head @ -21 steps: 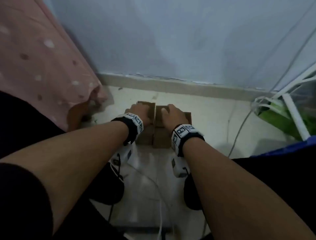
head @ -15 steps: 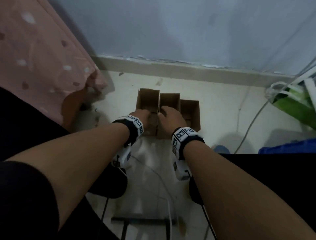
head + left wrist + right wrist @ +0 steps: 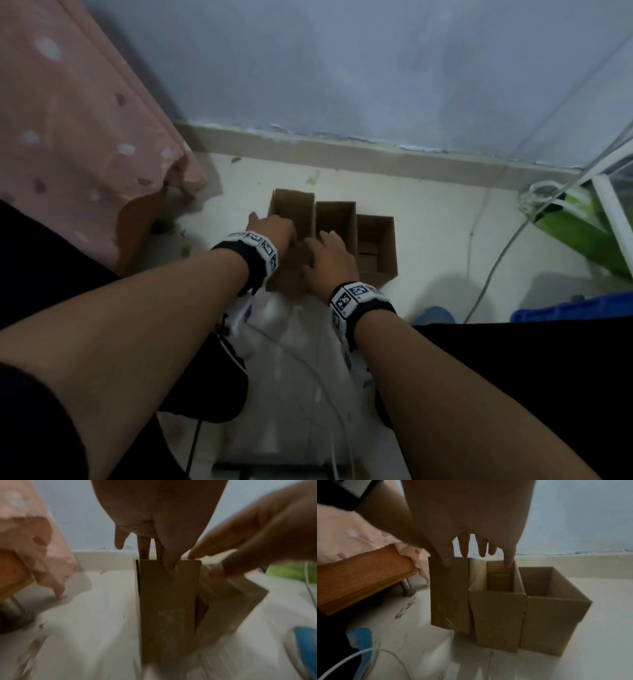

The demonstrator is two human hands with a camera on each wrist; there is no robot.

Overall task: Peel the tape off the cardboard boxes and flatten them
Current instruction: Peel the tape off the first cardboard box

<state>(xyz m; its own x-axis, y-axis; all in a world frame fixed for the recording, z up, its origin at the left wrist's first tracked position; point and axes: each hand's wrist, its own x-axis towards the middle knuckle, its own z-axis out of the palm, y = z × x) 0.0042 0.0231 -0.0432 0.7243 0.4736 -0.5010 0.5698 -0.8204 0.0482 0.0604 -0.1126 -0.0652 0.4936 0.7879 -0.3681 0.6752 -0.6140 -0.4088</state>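
Three open-topped cardboard boxes stand in a row on the pale floor [image 3: 445, 240], touching side to side, a short way out from the baseboard [image 3: 342, 150]. Taking the middle box [image 3: 335, 219] as the landmark, the left box [image 3: 294, 205] stands against its left wall and the right box [image 3: 376, 246] against its right wall.

From the head view, the left hand [image 3: 274, 228] sits on the near edge of the left box and the right hand [image 3: 329, 257] on the near edge of the middle box; the fingers' hold is hidden there behind the backs of the hands.

The left wrist view, though blurred, fills that in: the left hand [image 3: 159, 520] pinches the top of the left box's near wall [image 3: 168, 601], thumb on the outer face and fingers down inside. The right hand [image 3: 248, 540] shows at that picture's right with its fingers reaching over the neighbouring rim.

The right wrist view shows the right hand [image 3: 471, 520] spread wide, fingers straight: the thumb presses the left box's [image 3: 450, 595] near face and one finger dips inside the middle box [image 3: 500, 615]. Only this view shows glossy tape [image 3: 476, 573] along the middle box's left side, and the right box [image 3: 556, 615] open and untouched.

Left of the middle box hangs a pink spotted bedcover [image 3: 68, 137] over an orange bed frame [image 3: 359, 577]. Right of it lie a white cable [image 3: 493, 274], a green bag [image 3: 582, 226] and a blue crate [image 3: 575, 308].
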